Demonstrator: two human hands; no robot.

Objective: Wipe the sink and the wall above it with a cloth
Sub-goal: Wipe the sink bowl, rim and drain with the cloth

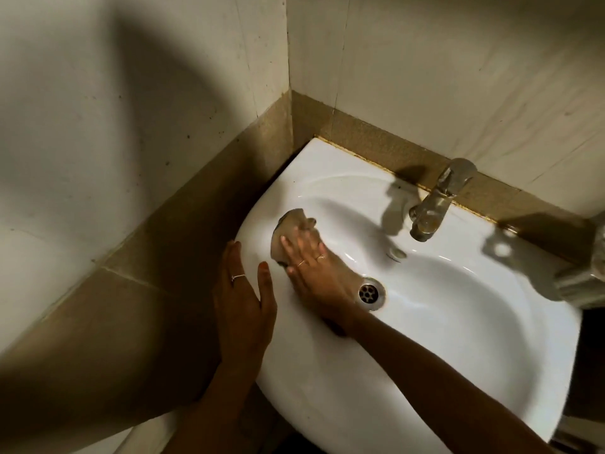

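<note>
While the stained pale wall fills the upper frame, the glossy white sink lies lower right; the left hand rests flat on its rim, and the right hand, fingers straight, presses a crumpled beige cloth on the bowl's left slope, mid-frame.

The white sink sits in a corner of the tiled wall. A tap stands on its back ledge, and the drain lies at the bowl's bottom. A cloth lies on the bowl's left slope under the flat right hand. The left hand rests flat on the left rim.
</note>
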